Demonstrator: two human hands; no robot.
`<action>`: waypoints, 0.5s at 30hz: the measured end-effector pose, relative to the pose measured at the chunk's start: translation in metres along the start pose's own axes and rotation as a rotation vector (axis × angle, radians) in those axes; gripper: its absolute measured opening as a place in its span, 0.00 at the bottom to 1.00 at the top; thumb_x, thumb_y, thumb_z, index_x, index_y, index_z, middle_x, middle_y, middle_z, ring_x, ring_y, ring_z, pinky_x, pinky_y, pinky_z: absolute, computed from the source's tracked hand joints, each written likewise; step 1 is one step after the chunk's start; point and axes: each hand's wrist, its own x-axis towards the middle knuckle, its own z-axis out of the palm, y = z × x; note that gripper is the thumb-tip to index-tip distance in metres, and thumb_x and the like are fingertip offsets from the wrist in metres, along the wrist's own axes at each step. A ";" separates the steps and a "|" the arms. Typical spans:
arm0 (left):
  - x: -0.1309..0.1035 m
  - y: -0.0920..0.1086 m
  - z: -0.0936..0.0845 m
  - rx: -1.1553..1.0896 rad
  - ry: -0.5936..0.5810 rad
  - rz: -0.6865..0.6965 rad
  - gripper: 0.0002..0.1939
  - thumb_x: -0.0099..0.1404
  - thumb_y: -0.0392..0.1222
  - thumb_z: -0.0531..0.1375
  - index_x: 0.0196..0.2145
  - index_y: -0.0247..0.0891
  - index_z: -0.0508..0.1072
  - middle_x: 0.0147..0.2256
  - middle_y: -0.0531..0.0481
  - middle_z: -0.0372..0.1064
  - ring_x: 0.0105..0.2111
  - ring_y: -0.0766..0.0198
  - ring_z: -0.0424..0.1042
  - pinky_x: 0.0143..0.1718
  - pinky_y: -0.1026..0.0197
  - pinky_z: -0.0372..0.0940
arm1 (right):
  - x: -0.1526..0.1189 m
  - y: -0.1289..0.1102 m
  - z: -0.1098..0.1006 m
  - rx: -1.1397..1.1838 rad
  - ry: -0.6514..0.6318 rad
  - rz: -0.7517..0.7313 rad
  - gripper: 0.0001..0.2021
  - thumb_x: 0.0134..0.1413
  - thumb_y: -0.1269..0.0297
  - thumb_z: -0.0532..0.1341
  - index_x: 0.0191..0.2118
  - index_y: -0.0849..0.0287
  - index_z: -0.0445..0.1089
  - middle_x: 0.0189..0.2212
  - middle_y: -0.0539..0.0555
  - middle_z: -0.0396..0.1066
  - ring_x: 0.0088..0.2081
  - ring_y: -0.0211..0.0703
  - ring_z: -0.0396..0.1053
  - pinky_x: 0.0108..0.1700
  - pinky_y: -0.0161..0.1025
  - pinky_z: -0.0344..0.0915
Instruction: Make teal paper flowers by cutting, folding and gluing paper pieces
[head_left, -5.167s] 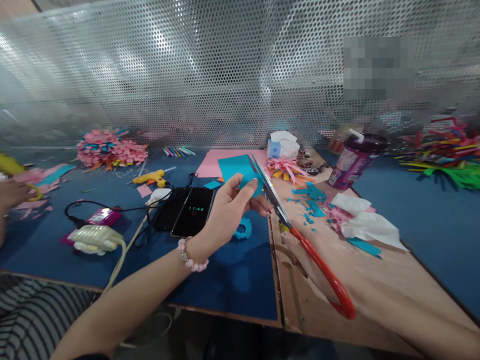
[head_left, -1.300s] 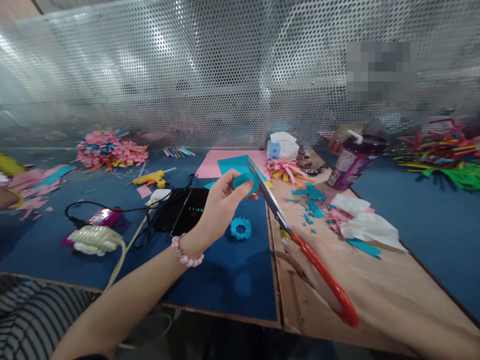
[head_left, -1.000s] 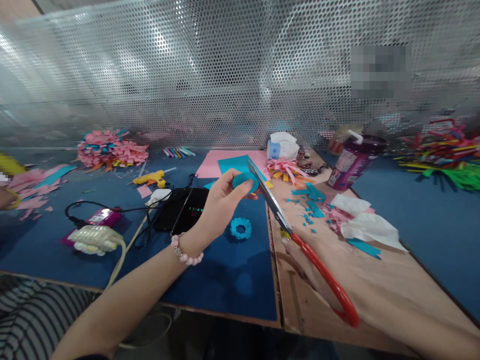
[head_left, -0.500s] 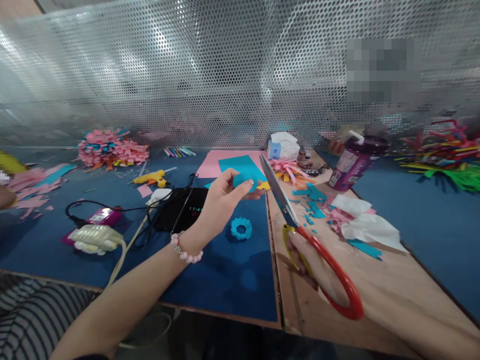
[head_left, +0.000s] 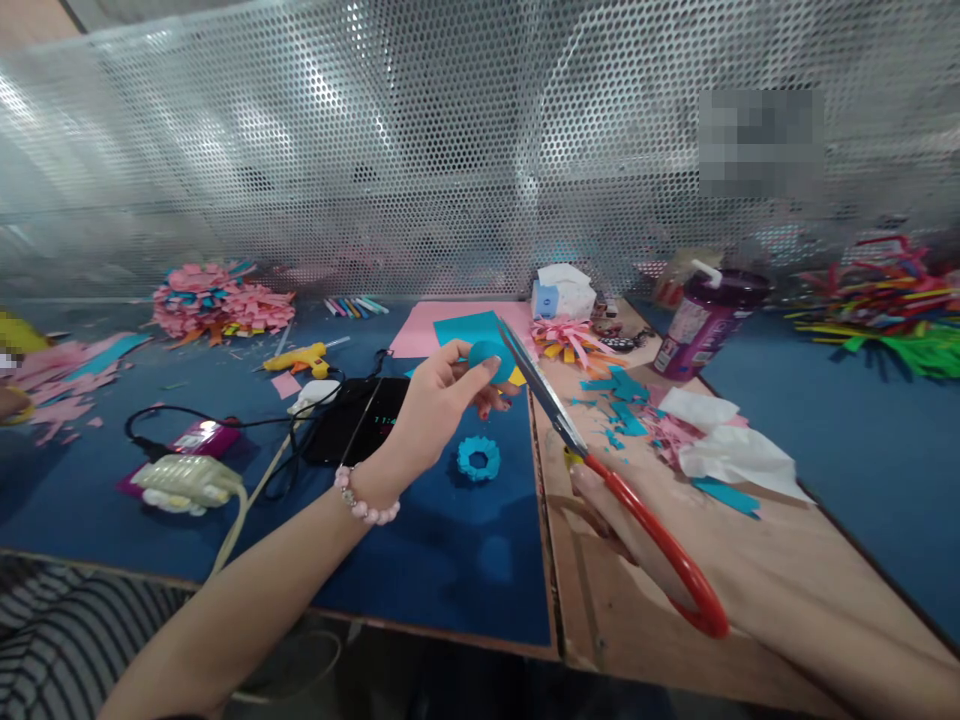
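Note:
My left hand [head_left: 450, 395] pinches a round piece of blue paper [head_left: 489, 362] between thumb and fingers, above the table. In my right hand [head_left: 615, 515] are scissors [head_left: 551, 405] with red and yellow handles, my fingers through the loops. Their blades point up and left, with the tips beside the right edge of the blue paper; whether they touch it I cannot tell. Below my left hand a ring of crimped blue paper [head_left: 478, 459] lies on the dark blue tabletop. A blue sheet [head_left: 466, 328] and a pink sheet [head_left: 412, 330] lie behind the hand.
A phone [head_left: 352, 425], a yellow glue gun [head_left: 300, 357] and a power strip [head_left: 191, 475] with cables lie left. To the right are blue paper scraps [head_left: 626, 415], crumpled tissues [head_left: 739, 460], a purple cup [head_left: 709, 325] and a tissue box [head_left: 562, 295]. Another person's hand [head_left: 13, 403] shows far left.
The scissors have moved left, their tips now close to the round blue paper, and their blades look closer together. My left hand still holds the paper, slightly turned.

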 end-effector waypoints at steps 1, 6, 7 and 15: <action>-0.001 0.000 0.000 -0.007 -0.013 0.005 0.09 0.62 0.44 0.61 0.34 0.37 0.66 0.23 0.51 0.73 0.22 0.69 0.71 0.22 0.68 0.62 | -0.001 0.001 0.000 0.003 -0.014 0.006 0.14 0.65 0.55 0.53 0.37 0.60 0.69 0.32 0.53 0.70 0.32 0.37 0.69 0.31 0.34 0.69; -0.006 0.001 0.004 -0.025 -0.026 0.030 0.10 0.64 0.47 0.59 0.33 0.38 0.66 0.26 0.49 0.75 0.24 0.67 0.73 0.22 0.67 0.62 | -0.004 0.005 -0.002 0.007 -0.094 0.023 0.14 0.63 0.58 0.56 0.49 0.61 0.68 0.45 0.55 0.70 0.41 0.41 0.70 0.42 0.42 0.71; -0.006 0.001 0.005 -0.031 -0.021 0.031 0.10 0.64 0.47 0.59 0.33 0.38 0.66 0.26 0.49 0.75 0.24 0.67 0.73 0.22 0.67 0.62 | -0.004 0.006 -0.002 0.009 -0.106 0.026 0.14 0.64 0.58 0.56 0.49 0.61 0.68 0.46 0.56 0.69 0.43 0.42 0.70 0.44 0.43 0.71; -0.008 -0.005 0.012 -0.093 -0.004 0.060 0.10 0.65 0.46 0.59 0.32 0.38 0.65 0.25 0.50 0.73 0.26 0.65 0.74 0.23 0.66 0.62 | -0.001 0.002 0.001 0.024 -0.148 0.055 0.15 0.63 0.58 0.57 0.51 0.59 0.67 0.50 0.58 0.68 0.45 0.43 0.69 0.46 0.46 0.70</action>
